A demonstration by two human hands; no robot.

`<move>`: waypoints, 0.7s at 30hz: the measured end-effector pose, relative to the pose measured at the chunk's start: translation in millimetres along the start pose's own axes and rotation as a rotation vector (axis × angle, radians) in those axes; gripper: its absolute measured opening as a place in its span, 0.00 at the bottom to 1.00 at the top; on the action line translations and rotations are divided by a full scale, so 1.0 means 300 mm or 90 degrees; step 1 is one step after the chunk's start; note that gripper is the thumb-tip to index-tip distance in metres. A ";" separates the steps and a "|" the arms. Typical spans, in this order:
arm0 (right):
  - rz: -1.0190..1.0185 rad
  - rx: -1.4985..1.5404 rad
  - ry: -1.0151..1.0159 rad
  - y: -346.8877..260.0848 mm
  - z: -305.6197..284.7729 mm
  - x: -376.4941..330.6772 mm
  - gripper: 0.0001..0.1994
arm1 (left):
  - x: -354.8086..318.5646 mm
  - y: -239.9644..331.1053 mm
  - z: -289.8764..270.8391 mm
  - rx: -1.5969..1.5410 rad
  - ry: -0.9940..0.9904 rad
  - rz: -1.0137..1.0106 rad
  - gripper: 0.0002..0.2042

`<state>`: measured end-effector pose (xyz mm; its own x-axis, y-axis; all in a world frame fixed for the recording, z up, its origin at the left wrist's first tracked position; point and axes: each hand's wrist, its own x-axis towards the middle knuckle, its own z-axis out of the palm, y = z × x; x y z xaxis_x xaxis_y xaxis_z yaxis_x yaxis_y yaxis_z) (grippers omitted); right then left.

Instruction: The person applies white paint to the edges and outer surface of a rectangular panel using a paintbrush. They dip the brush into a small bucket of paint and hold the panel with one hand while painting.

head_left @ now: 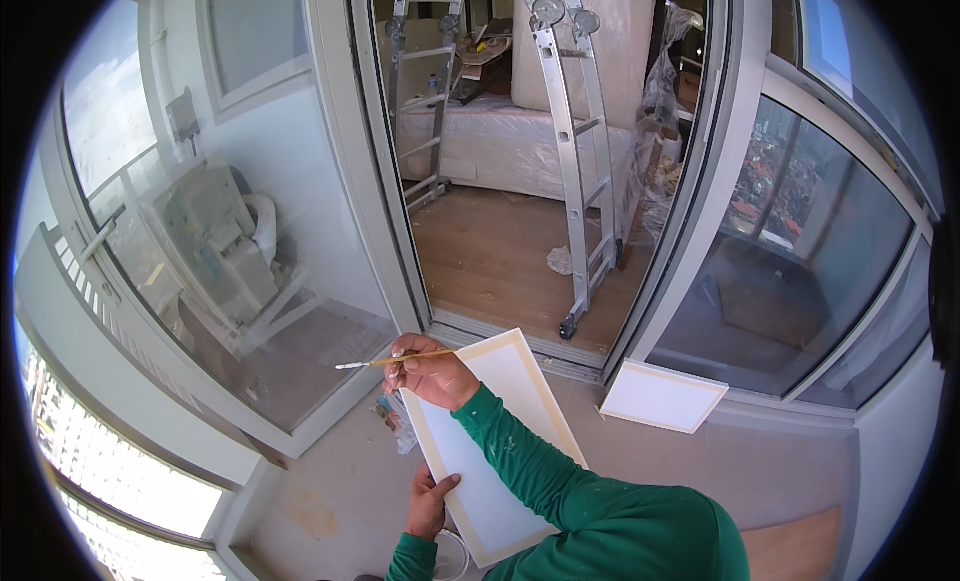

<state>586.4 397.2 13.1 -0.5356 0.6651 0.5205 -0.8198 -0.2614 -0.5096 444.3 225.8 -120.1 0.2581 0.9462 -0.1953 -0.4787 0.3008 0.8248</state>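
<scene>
My right hand point(438, 375) is raised over the far left corner of a white rectangular panel point(488, 461), its fingers closed round a thin paintbrush point(376, 362). The light-coloured handle lies across the fingers, and the pale brush tip points left, off the panel. Lower down, my left hand point(430, 503) grips the panel's left edge, with the thumb on its face. The panel is tilted and has a beige border along its long right side and far end. Below the left hand, partly hidden by it and the panel, is a round white tub point(452, 556).
Another white panel with a beige border point(664, 397) leans by the right-hand window frame. Small items in plastic point(400, 427) lie left of my panel. Beyond the doorway stand an aluminium ladder point(566, 141) and a plastic-wrapped mattress point(490, 146). A brown board point(795, 546) lies lower right.
</scene>
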 end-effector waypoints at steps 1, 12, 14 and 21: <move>-0.007 0.006 -0.004 -0.006 -0.005 -0.002 0.09 | -0.001 -0.002 0.004 0.000 0.002 0.000 0.21; -0.078 -0.003 -0.006 -0.085 -0.032 -0.042 0.10 | -0.036 0.010 0.036 0.013 -0.003 -0.036 0.23; -0.081 -0.011 0.001 -0.092 -0.038 -0.046 0.10 | -0.044 -0.002 0.033 0.029 -0.001 -0.037 0.22; -0.069 -0.062 0.082 -0.084 -0.054 -0.104 0.07 | -0.066 -0.004 0.024 0.108 0.007 -0.026 0.20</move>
<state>627.1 394.6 -1.4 -0.4092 0.7718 0.4867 -0.8445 -0.1183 -0.5224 446.0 205.8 -113.4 0.2652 0.9351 -0.2351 -0.3195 0.3153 0.8936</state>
